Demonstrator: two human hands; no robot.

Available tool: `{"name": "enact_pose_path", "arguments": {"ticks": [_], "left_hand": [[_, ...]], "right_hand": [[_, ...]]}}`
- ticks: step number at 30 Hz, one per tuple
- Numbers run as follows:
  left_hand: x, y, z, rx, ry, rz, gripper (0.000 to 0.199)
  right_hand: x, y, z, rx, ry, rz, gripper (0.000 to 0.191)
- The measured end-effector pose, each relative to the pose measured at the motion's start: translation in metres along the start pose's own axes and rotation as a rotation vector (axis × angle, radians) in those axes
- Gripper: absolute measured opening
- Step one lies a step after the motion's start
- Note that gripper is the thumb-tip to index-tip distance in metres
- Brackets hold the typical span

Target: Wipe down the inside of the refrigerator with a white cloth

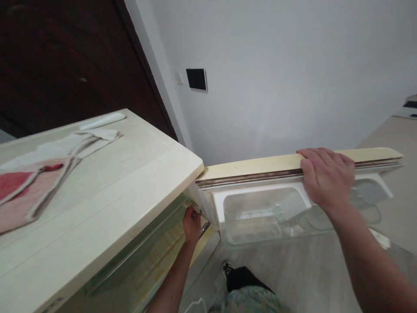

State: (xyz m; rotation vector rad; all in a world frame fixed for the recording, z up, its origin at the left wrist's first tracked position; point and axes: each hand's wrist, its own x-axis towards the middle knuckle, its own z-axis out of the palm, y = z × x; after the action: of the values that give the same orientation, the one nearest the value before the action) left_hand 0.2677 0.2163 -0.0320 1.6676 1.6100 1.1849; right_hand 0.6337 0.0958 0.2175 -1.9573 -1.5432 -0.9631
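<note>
An off-white refrigerator (107, 182) stands at the left with its door (254, 167) swung open to the right. My right hand (329, 176) is wrapped over the top edge of that door, fingers on the far side. Along the door's edge runs a dirty, dark-streaked gasket (247, 177). Clear door bins (254, 224) with white rims sit below it. Inside the opening, near the hinge side, my left hand (191, 224) is closed at the cabinet's edge; what its fingers hold is too small to make out.
On the refrigerator's top lie a pink, red and white cloth (48, 178) and a white rolled item (103, 121). A dark door (65, 65) and a pale wall (276, 74) with a black panel (196, 79) stand behind. At the right is a beige surface (387, 187); below is grey floor (309, 274).
</note>
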Motion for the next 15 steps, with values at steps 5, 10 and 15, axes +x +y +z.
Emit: {"name": "enact_pose_path", "arguments": {"ticks": [5,10,15], "left_hand": [[0.016,-0.006,0.000,0.056,0.090,-0.057,0.018],[-0.003,-0.049,0.019,0.088,-0.104,-0.164,0.014],[-0.007,-0.076,0.030,0.070,-0.283,-0.264,0.019]], "right_hand": [[0.001,0.003,0.004,-0.072,0.044,-0.053,0.048],[0.001,0.007,0.007,-0.100,0.072,-0.095,0.054],[0.004,0.009,0.008,-0.098,0.089,-0.129,0.054]]}}
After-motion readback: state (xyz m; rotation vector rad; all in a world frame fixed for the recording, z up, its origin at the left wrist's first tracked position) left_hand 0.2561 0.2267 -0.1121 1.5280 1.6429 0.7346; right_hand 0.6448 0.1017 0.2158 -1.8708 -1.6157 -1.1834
